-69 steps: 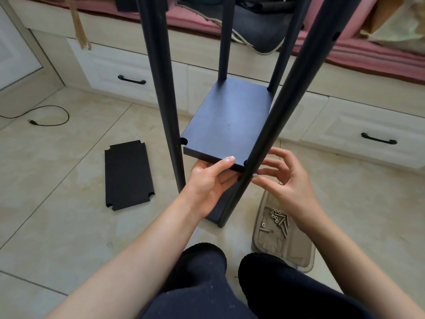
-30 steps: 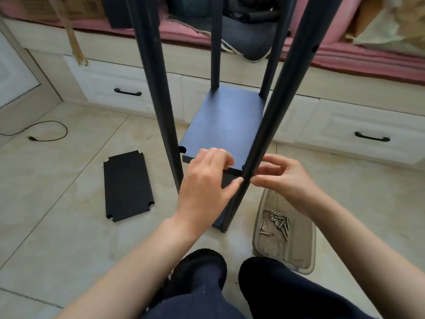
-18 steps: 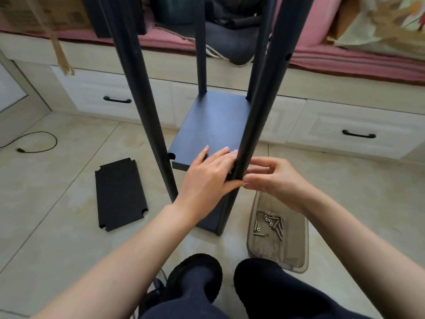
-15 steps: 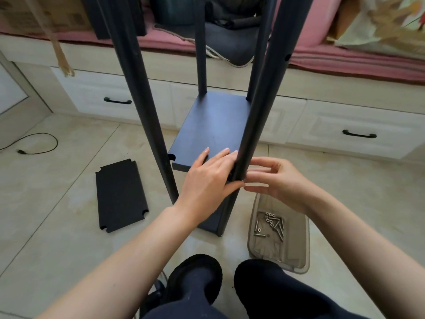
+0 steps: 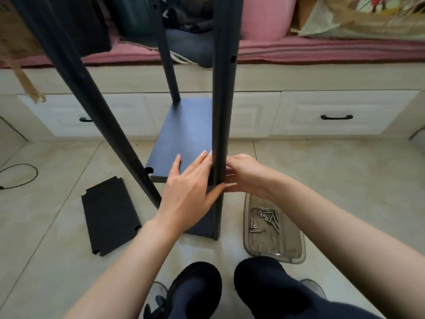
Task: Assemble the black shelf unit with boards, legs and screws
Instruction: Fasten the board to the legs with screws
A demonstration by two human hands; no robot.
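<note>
The raised board (image 5: 184, 139) sat between the legs, level with the near right leg (image 5: 222, 111), where both hands met. The left hand (image 5: 190, 192) lay flat, fingers straight, on the board's corner. The right hand (image 5: 247, 174) curled at the leg; whether it pinched a screw I could not tell. Letting go early might drop the board, or a screw could slip.

Counted: three legs, three boards including one spare (image 5: 110, 215) on the floor, one tray (image 5: 296, 254), about a dozen screws (image 5: 266, 218).
</note>
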